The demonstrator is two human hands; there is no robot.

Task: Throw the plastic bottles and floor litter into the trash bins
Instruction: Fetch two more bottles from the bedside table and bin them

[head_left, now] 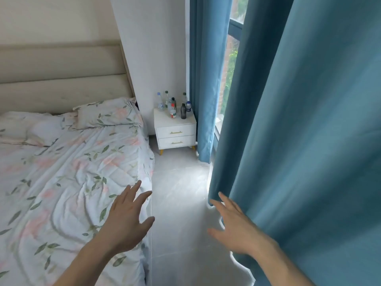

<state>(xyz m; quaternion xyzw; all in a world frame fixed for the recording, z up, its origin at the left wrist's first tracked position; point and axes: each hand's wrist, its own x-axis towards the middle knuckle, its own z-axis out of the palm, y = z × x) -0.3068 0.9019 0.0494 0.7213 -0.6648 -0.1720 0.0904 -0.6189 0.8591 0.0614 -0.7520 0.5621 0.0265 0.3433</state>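
Head view: far off, upright plastic bottles (174, 106) crowd a white nightstand (175, 129), while left hand (127, 219) and right hand (237, 226) hover nearby, spread wide, empty.

Plastic bottles (173, 105) on the nightstand (175, 129) too small to count or read labels, some overlapping, bed (61, 172) cut by the left edge, near curtain (309, 141) hiding most of the window (234, 48), both forearms cut by the bottom edge
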